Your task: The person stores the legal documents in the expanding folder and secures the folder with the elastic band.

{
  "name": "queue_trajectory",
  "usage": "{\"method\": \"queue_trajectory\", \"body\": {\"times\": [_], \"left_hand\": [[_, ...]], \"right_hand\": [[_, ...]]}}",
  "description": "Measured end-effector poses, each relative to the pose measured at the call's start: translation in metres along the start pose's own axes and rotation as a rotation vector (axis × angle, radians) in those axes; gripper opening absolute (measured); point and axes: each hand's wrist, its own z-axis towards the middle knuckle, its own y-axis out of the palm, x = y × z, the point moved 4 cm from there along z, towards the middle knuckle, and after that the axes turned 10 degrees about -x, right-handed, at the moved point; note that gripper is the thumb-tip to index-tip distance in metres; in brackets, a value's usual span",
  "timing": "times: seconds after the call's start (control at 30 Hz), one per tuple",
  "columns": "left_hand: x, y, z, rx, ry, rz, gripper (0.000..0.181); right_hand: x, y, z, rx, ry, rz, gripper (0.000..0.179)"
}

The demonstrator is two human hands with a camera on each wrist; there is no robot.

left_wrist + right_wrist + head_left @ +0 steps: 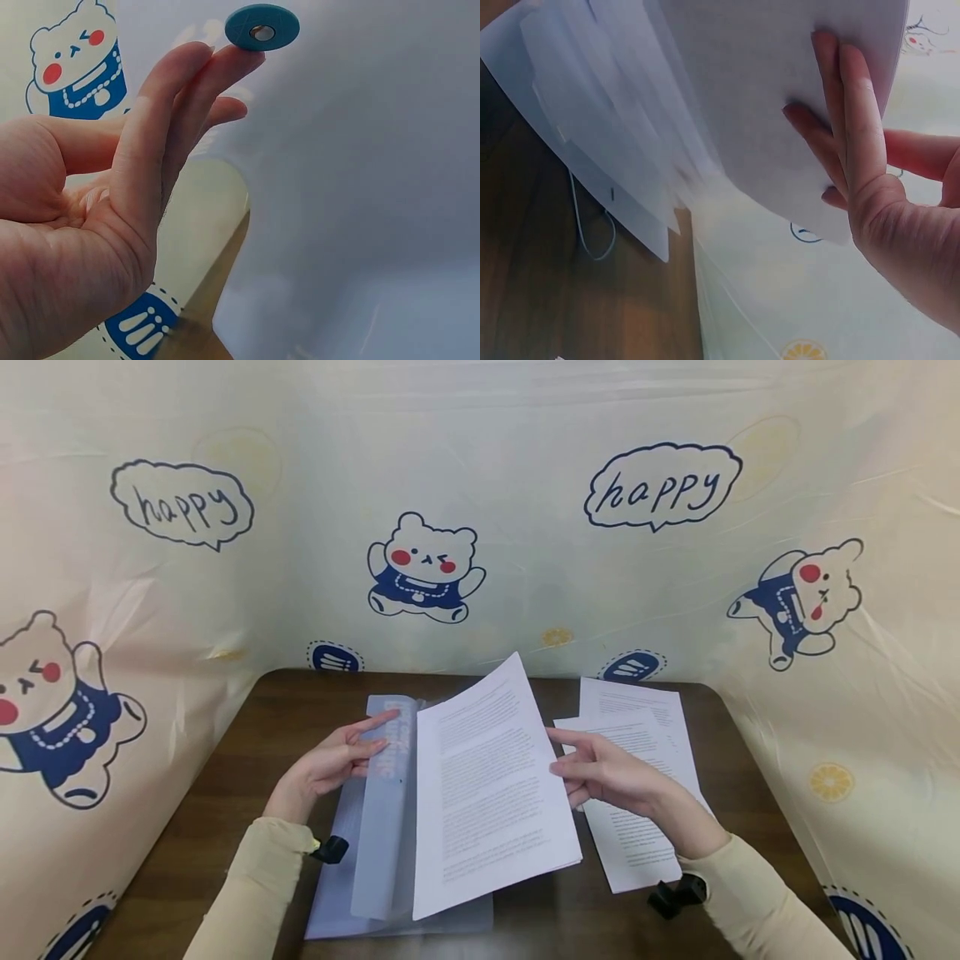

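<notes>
Translucent bluish folder [377, 852], lower frame left of centre, on dark wood table [240, 760]. Left hand [333, 764]: fingers extended, touching the folder. Right hand [611, 772] pinches printed sheets [487, 793] by their right edge, just below frame centre. Loose printed pages [637, 852] lie right of centre, lower frame.

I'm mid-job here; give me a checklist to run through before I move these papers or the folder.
1. Right grip holds the papers at their edge: ok.
2. Left grip holds the folder open: ok.
3. Papers lie flat: not ok; they are tilted, raised above the table.
4. Loose sheets squared up: not ok; they overlap unevenly, right of the folder.
5. Round button free of cord: ok; none shows around it in the left wrist view.
6. Papers' inner edge clear of the folder: cannot tell; no view shows whether it catches.
</notes>
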Motion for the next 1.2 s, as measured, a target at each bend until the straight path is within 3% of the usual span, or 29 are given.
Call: {"method": "queue_trajectory", "body": {"times": [0.27, 0.73, 0.97, 1.2], "left_hand": [[0.003, 0.002, 0.0, 0.021, -0.022, 0.037, 0.07], [0.01, 0.009, 0.001, 0.019, -0.012, 0.095, 0.071], [0.013, 0.012, 0.001, 0.027, -0.014, 0.12, 0.071], [0.013, 0.015, 0.004, 0.048, -0.023, 0.145, 0.071]], "right_hand": [[-0.005, 0.003, 0.003, 0.026, 0.034, 0.006, 0.074], [-0.01, 0.007, 0.003, 0.112, 0.007, -0.074, 0.076], [-0.013, 0.013, 0.006, 0.142, 0.008, -0.182, 0.077], [-0.01, 0.027, 0.013, 0.098, -0.001, -0.216, 0.076]]}}
